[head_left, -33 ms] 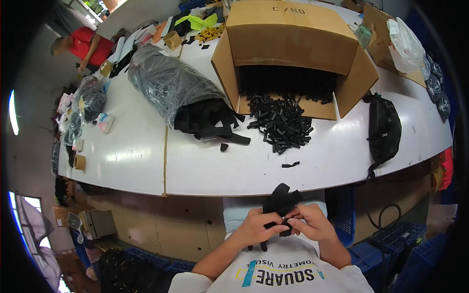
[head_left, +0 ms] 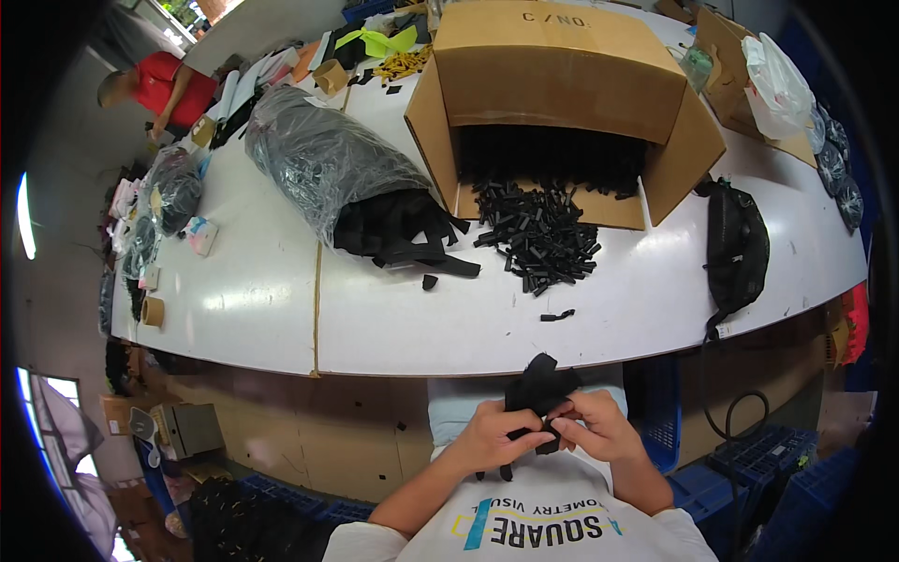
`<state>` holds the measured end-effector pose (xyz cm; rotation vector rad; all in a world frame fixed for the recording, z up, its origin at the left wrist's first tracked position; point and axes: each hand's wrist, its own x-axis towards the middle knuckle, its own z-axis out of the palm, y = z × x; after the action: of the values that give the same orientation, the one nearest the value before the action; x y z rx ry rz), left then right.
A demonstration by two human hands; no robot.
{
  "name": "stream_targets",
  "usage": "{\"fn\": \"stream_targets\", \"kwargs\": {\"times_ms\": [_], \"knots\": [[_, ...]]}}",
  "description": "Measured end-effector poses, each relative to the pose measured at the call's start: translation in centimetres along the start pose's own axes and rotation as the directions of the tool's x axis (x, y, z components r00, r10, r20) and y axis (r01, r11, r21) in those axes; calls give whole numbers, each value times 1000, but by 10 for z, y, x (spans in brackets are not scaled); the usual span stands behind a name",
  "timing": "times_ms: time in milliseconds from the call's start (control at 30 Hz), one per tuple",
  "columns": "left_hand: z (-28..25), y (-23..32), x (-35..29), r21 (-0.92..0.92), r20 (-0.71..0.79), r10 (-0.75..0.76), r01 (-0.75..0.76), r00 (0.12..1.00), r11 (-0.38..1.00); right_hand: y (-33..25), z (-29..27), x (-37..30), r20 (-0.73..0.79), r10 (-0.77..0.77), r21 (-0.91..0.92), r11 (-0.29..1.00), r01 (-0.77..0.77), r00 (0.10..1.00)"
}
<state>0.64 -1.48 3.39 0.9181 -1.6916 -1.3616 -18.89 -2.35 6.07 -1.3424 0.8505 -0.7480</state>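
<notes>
Close to my chest, beyond the table's near edge, both hands grip a black fabric strip (head_left: 540, 386). My left hand (head_left: 501, 434) is closed round its lower part, thumb pointing right. Thumb and fingers of my right hand (head_left: 592, 426) pinch the same strip from the other side. Its loose end stands up above my fingers, and short ends hang below. What lies between my fingertips is mostly hidden. Ahead on the table, a heap of small black pieces (head_left: 538, 239) spills from an opened cardboard box (head_left: 562, 89). One small black piece (head_left: 557, 317) lies apart, nearer me.
A clear plastic bag (head_left: 318, 150) of black fabric strips (head_left: 398, 229) lies left of the box on the white table (head_left: 403, 323). At right sits a black pouch (head_left: 737, 248). Blue crates (head_left: 777, 464) stand below the table. A person in red (head_left: 175, 92) works far left.
</notes>
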Motion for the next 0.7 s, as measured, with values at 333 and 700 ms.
{"fn": "stream_targets", "kwargs": {"times_ms": [333, 700], "knots": [[-5, 3, -1, -84, 49, -110, 114, 993, 990, 17, 2, 3, 118, -140, -135, 979, 155, 983], [10, -13, -8, -4, -244, -110, 112, 964, 994, 34, 50, -2, -302, 240, 496, 866, -63, 923]]}}
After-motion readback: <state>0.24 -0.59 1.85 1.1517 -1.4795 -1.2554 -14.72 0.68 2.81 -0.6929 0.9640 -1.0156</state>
